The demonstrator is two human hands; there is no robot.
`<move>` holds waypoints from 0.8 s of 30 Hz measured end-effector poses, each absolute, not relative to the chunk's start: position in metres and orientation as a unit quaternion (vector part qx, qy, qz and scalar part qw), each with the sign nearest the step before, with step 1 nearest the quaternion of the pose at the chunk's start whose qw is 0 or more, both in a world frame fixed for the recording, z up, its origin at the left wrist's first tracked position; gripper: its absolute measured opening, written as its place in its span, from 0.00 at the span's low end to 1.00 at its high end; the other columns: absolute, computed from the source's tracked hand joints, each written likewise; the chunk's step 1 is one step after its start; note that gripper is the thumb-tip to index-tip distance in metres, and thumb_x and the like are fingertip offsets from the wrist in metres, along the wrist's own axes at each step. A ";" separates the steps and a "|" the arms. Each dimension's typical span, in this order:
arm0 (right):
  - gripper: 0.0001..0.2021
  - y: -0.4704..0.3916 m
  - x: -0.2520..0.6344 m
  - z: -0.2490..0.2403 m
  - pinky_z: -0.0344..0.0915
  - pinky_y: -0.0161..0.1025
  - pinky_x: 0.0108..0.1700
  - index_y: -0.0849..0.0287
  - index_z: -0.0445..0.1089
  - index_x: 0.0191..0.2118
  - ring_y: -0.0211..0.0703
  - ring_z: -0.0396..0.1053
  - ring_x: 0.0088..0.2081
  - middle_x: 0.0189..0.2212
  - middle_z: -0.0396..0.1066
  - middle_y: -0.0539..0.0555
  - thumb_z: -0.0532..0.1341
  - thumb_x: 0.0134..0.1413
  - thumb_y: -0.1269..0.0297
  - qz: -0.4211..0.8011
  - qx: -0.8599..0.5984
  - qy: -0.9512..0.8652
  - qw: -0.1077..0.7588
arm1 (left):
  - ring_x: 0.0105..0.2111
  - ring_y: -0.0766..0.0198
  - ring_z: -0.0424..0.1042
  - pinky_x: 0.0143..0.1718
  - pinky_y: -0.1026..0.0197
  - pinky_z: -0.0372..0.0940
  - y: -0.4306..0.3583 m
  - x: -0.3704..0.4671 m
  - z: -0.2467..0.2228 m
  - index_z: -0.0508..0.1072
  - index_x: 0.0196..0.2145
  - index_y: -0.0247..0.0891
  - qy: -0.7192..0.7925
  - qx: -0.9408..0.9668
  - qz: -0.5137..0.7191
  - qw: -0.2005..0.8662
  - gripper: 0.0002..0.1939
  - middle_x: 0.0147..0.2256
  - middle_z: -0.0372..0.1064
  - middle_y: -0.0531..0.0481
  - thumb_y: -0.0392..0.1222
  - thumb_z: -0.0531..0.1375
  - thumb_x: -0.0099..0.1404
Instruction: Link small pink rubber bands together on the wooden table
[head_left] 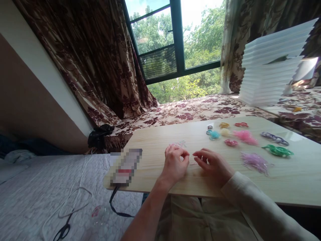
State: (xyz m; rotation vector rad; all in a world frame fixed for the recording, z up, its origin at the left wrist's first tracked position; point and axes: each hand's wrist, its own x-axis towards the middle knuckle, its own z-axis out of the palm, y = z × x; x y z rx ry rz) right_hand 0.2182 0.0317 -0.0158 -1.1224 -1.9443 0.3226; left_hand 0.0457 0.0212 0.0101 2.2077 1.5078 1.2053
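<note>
My left hand [176, 163] is over the pale wooden table [152, 144], its thumb and forefinger curled into a pinch. Close beside it on the right, my right hand [213, 164] also has thumb and fingertips drawn together. Whatever lies between the fingertips is too small to make out. A thin pink strand [193, 164] shows on the wood between the hands. Just beyond my left hand lies a small pile of thin pink and greenish bands [181, 144]. To the right are a loose lilac pile of bands [255, 163] and a green bundle [278, 150].
Farther back lie pink bands [245, 137], light-blue bands [214, 134], yellow bands [224, 125], red bands [241, 124] and a dark purple bundle [274, 138]. A blurred-out flat object [126, 167] with a black strap is at the table's left. A white pleated screen [273, 63] stands behind.
</note>
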 end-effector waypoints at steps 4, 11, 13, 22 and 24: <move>0.12 0.032 0.219 -0.015 0.62 0.36 0.27 0.57 0.76 0.35 0.35 0.63 0.22 0.24 0.69 0.50 0.56 0.56 0.59 0.127 -0.442 -0.776 0.432 | 0.43 0.58 0.74 0.64 0.43 0.55 0.021 0.048 0.011 0.78 0.29 0.42 0.508 0.748 0.413 0.103 0.09 0.32 0.78 0.52 0.28 0.63 0.58; 0.11 0.030 0.219 -0.013 0.62 0.35 0.29 0.56 0.74 0.32 0.35 0.63 0.23 0.24 0.68 0.50 0.56 0.57 0.59 0.118 -0.436 -0.778 0.437 | 0.42 0.58 0.73 0.64 0.43 0.56 0.021 0.050 0.012 0.77 0.28 0.42 0.504 0.752 0.413 0.101 0.09 0.31 0.77 0.52 0.28 0.63 0.58; 0.12 0.029 0.219 -0.012 0.62 0.35 0.29 0.56 0.73 0.31 0.35 0.62 0.23 0.23 0.68 0.50 0.55 0.58 0.59 0.116 -0.435 -0.779 0.437 | 0.41 0.58 0.73 0.63 0.43 0.56 0.021 0.049 0.012 0.77 0.28 0.42 0.503 0.752 0.414 0.100 0.09 0.31 0.77 0.52 0.27 0.63 0.57; 0.11 0.032 0.219 -0.014 0.61 0.35 0.28 0.56 0.70 0.28 0.35 0.61 0.22 0.22 0.67 0.49 0.55 0.57 0.60 0.101 -0.448 -0.774 0.436 | 0.43 0.58 0.73 0.59 0.46 0.60 0.023 0.045 0.007 0.77 0.29 0.42 0.513 0.737 0.432 0.087 0.09 0.34 0.78 0.52 0.28 0.62 0.58; 0.12 0.031 0.217 -0.014 0.60 0.35 0.27 0.56 0.70 0.28 0.35 0.61 0.22 0.22 0.67 0.49 0.54 0.58 0.59 0.096 -0.451 -0.774 0.434 | 0.44 0.58 0.73 0.58 0.47 0.61 0.022 0.042 0.007 0.77 0.30 0.42 0.515 0.732 0.439 0.076 0.09 0.36 0.78 0.51 0.28 0.62 0.59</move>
